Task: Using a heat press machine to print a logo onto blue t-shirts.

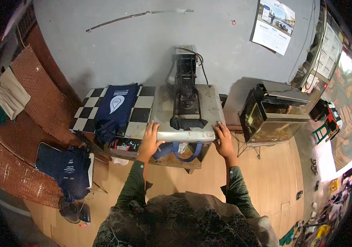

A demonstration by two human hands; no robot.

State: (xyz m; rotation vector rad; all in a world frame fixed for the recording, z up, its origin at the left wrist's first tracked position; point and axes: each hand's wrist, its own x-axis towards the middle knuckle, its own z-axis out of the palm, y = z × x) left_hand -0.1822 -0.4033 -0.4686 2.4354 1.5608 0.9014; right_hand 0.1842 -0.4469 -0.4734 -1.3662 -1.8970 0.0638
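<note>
In front of me stands a heat press with a wide, worn silver-grey top plate. Its black arm runs down the middle to a dark wrapped handle near the front edge. My left hand rests flat on the plate's front left corner, fingers forward and thumb spread inward. At the front right corner lies my right hand, its fingers spread over the edge. Neither hand holds a loose item. What lies under the plate is hidden. Left of the press, navy printed cloth pieces lie stacked on a black-and-white checkered tabletop.
Below the press, a blue strap hangs from a wooden shelf. A glass tank stands to the right. Dark printed cloth is draped at lower left; beige and green cloth hangs over a brown woven surface. Cables run behind the press.
</note>
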